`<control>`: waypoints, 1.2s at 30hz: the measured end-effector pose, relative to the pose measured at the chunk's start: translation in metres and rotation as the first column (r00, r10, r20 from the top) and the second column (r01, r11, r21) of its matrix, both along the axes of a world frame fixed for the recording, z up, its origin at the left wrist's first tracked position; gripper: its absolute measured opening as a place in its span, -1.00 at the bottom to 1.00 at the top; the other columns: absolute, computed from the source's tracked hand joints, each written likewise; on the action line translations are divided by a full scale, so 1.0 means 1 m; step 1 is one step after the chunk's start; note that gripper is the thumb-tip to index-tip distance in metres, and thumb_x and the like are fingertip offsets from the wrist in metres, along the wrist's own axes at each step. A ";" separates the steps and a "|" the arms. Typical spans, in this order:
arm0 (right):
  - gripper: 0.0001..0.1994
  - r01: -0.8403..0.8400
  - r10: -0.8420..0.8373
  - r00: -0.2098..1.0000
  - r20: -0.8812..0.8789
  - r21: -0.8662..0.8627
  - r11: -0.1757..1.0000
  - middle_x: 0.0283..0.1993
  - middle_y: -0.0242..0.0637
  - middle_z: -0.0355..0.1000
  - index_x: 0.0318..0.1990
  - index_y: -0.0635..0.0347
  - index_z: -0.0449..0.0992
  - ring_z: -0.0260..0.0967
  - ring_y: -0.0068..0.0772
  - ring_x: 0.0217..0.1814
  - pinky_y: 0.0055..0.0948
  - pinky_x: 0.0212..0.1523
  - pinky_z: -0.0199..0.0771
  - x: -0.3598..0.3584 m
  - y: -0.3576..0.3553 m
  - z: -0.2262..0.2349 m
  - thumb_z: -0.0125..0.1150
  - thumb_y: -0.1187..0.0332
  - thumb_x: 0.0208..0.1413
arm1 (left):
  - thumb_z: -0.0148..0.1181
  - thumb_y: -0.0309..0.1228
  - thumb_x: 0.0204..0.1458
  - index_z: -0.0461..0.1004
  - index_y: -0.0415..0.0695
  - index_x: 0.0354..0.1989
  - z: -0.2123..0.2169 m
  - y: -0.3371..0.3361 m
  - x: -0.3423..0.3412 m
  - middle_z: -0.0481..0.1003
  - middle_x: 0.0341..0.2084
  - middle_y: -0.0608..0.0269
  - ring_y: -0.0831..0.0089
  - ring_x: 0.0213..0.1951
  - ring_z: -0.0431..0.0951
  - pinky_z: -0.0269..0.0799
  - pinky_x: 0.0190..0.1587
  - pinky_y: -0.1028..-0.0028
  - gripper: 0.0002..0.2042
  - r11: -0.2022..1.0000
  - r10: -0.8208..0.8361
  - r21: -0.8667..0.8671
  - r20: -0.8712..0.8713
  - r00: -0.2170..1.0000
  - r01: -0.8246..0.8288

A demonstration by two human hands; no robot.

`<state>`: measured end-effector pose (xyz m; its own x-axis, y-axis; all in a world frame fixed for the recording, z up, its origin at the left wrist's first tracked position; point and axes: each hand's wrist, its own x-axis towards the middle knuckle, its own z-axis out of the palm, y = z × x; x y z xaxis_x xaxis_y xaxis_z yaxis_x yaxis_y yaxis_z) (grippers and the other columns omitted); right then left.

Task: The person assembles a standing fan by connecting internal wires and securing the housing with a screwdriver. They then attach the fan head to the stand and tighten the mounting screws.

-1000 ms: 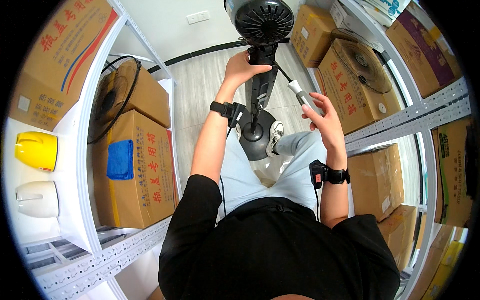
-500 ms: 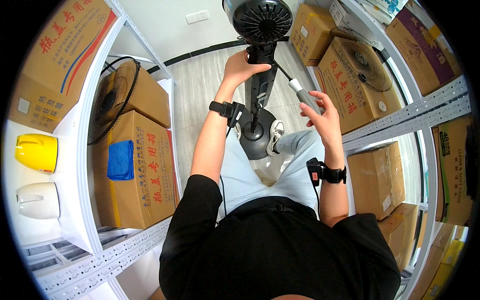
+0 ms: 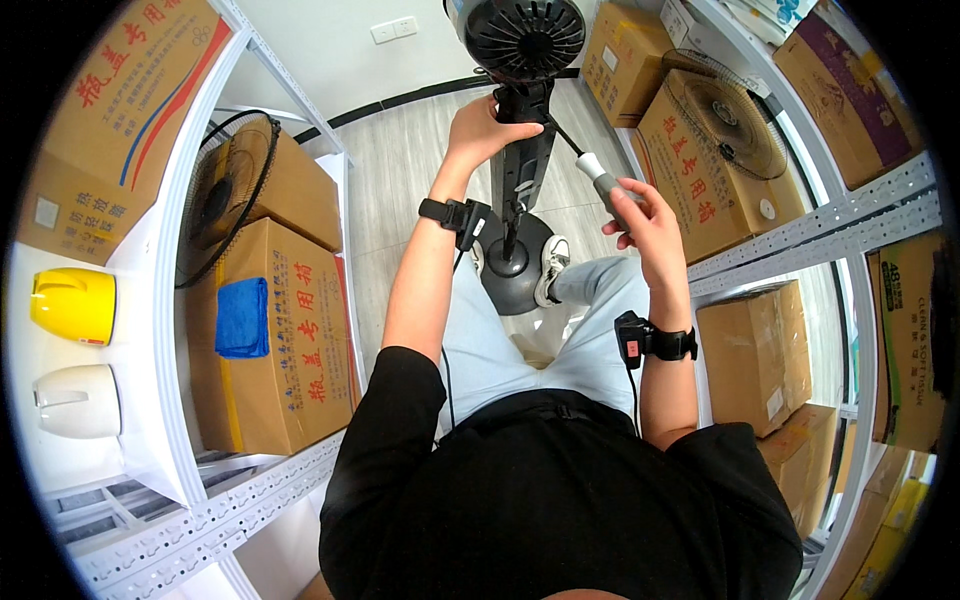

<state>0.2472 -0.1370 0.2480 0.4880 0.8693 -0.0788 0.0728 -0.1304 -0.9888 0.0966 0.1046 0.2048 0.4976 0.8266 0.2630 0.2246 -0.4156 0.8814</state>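
Observation:
A black pedestal fan stands before me with no guard on its motor head (image 3: 530, 42). Its column (image 3: 522, 175) runs down to a round black base (image 3: 490, 285) between my feet. My left hand (image 3: 480, 132) is wrapped round the upper column just under the head, thumb across the front. In my right hand (image 3: 655, 235) is a screwdriver (image 3: 595, 168) with a grey and white handle, gripped between thumb and fingers. Its dark shaft slants up-left to the column beside my left thumb; the tip is hidden there.
At left, a shelf holds cartons (image 3: 290, 380), a blue folded cloth (image 3: 242, 318), a black wire fan guard (image 3: 228, 200), a yellow mug (image 3: 75, 305) and a white mug (image 3: 78, 400). Another wire guard (image 3: 725, 115) leans on cartons at right. A white metal rack (image 3: 810, 230) flanks me.
My right fingers have closed further round the screwdriver handle, with the index finger now lying along it. My left hand stays on the column.

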 end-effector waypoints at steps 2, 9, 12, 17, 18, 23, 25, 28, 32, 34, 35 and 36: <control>-0.62 -0.057 0.057 0.959 -0.279 0.007 0.998 -0.27 -0.28 0.49 0.02 0.21 0.42 0.46 -0.59 -0.42 -0.66 -0.56 0.31 0.008 -0.001 0.001 0.19 0.14 0.18 | 0.49 -0.08 -0.37 0.59 -0.18 -0.32 0.006 -0.005 -0.001 0.62 -0.41 0.21 0.37 -0.33 0.62 0.45 -0.24 0.46 -0.52 1.000 -0.004 -0.019 -0.025 1.000 0.004; -0.58 -0.015 0.021 0.958 0.286 -0.024 1.000 -0.33 -0.29 0.52 0.03 0.23 0.39 0.43 -0.60 -0.48 -0.64 -0.57 0.27 -0.011 -0.001 0.000 0.18 0.11 0.18 | 0.49 -0.08 -0.37 0.58 -0.17 -0.32 -0.003 0.003 0.001 0.62 -0.42 0.23 0.40 -0.34 0.62 0.45 -0.25 0.47 -0.52 0.999 0.013 0.039 -0.001 1.000 -0.013; -0.55 0.017 0.011 0.924 0.383 -0.071 0.997 -0.35 -0.29 0.53 0.05 0.25 0.38 0.41 -0.64 -0.51 -0.67 -0.61 0.23 -0.017 0.001 0.006 0.21 0.11 0.16 | 0.50 -0.08 -0.38 0.58 -0.17 -0.31 -0.003 0.001 0.000 0.62 -0.42 0.24 0.40 -0.34 0.63 0.45 -0.25 0.47 -0.51 1.000 0.000 0.015 0.018 1.000 0.000; -0.54 -0.152 0.154 0.930 -0.333 0.032 0.988 -0.35 -0.29 0.52 0.05 0.28 0.38 0.36 -0.69 -0.56 -0.73 -0.67 0.13 0.004 0.003 0.000 0.21 0.11 0.17 | 0.51 -0.10 -0.38 0.58 -0.17 -0.30 -0.003 0.001 0.001 0.63 -0.41 0.23 0.41 -0.34 0.63 0.45 -0.24 0.48 -0.51 1.000 -0.006 -0.001 0.031 1.000 0.006; -0.54 -0.166 0.179 0.894 -0.410 0.069 0.984 -0.35 -0.29 0.52 0.05 0.28 0.38 0.35 -0.69 -0.57 -0.74 -0.67 0.11 0.005 0.003 -0.001 0.21 0.11 0.17 | 0.51 -0.10 -0.38 0.58 -0.17 -0.30 -0.002 0.001 0.001 0.63 -0.41 0.23 0.41 -0.34 0.63 0.45 -0.24 0.47 -0.51 1.000 -0.001 -0.002 0.017 1.000 0.001; -0.48 -0.014 0.027 0.983 0.182 -0.073 0.997 -0.36 -0.33 0.48 0.08 0.31 0.40 0.45 -0.64 -0.52 -0.66 -0.66 0.23 -0.010 0.002 0.002 0.32 0.16 0.04 | 0.50 -0.10 -0.36 0.58 -0.19 -0.29 -0.002 0.001 0.001 0.63 -0.39 0.21 0.39 -0.33 0.63 0.46 -0.24 0.47 -0.50 1.000 0.010 0.017 -0.004 1.000 -0.010; -0.49 -0.006 0.020 0.984 0.178 -0.075 0.997 -0.37 -0.34 0.47 0.05 0.31 0.42 0.44 -0.64 -0.54 -0.65 -0.66 0.24 -0.008 0.004 0.003 0.32 0.15 0.04 | 0.50 -0.08 -0.36 0.57 -0.20 -0.27 0.000 -0.002 0.000 0.62 -0.39 0.19 0.38 -0.33 0.63 0.46 -0.24 0.46 -0.49 1.000 0.006 0.012 0.001 1.000 -0.006; -0.56 0.002 0.011 0.984 0.177 -0.075 0.997 -0.39 -0.37 0.49 0.00 0.31 0.46 0.39 -0.68 -0.57 -0.66 -0.67 0.21 -0.005 0.000 0.004 0.31 0.18 0.06 | 0.50 -0.04 -0.36 0.55 -0.21 -0.23 0.003 -0.009 -0.002 0.61 -0.39 0.17 0.35 -0.33 0.62 0.47 -0.24 0.46 -0.43 0.998 0.045 0.048 -0.029 0.999 -0.044; -0.62 0.007 0.002 0.991 0.133 -0.069 0.998 -0.39 -0.34 0.50 -0.02 0.32 0.47 0.31 -0.72 -0.58 -0.71 -0.67 0.16 0.001 -0.016 0.009 0.28 0.24 0.09 | 0.54 0.02 -0.41 0.48 -0.30 -0.11 0.007 -0.015 -0.004 0.49 -0.53 0.28 0.44 -0.45 0.51 0.40 -0.36 0.48 -0.26 0.984 0.149 0.124 -0.154 0.977 -0.130; -0.62 0.014 -0.012 0.998 0.054 -0.022 1.000 -0.36 -0.32 0.49 0.01 0.31 0.45 0.29 -0.73 -0.57 -0.72 -0.66 0.14 0.005 -0.023 0.000 0.26 0.25 0.11 | 0.55 -0.04 -0.37 0.41 -0.34 0.03 -0.015 -0.004 -0.010 0.35 -0.60 0.43 0.60 -0.53 0.36 0.28 -0.45 0.57 -0.20 0.994 0.083 0.054 0.139 0.987 -0.092; -0.63 0.015 -0.015 1.000 -0.012 0.012 1.000 -0.37 -0.33 0.49 -0.01 0.30 0.46 0.29 -0.73 -0.58 -0.71 -0.66 0.14 0.009 -0.029 -0.008 0.24 0.24 0.12 | 0.50 -0.20 -0.21 0.38 -0.32 0.05 -0.027 -0.009 -0.011 0.28 -0.56 0.50 0.70 -0.54 0.20 0.05 -0.51 0.64 -0.33 0.995 0.063 -0.090 0.330 0.942 -0.035; -0.64 0.023 -0.019 0.997 -0.079 0.051 0.998 -0.38 -0.35 0.49 -0.03 0.30 0.46 0.29 -0.73 -0.58 -0.71 -0.66 0.14 0.013 -0.035 -0.021 0.23 0.23 0.13 | 0.36 -0.29 -0.03 0.39 -0.29 -0.03 -0.032 -0.018 -0.011 0.30 -0.58 0.49 0.70 -0.56 0.21 0.06 -0.53 0.63 -0.55 0.974 0.099 -0.227 0.458 0.883 0.009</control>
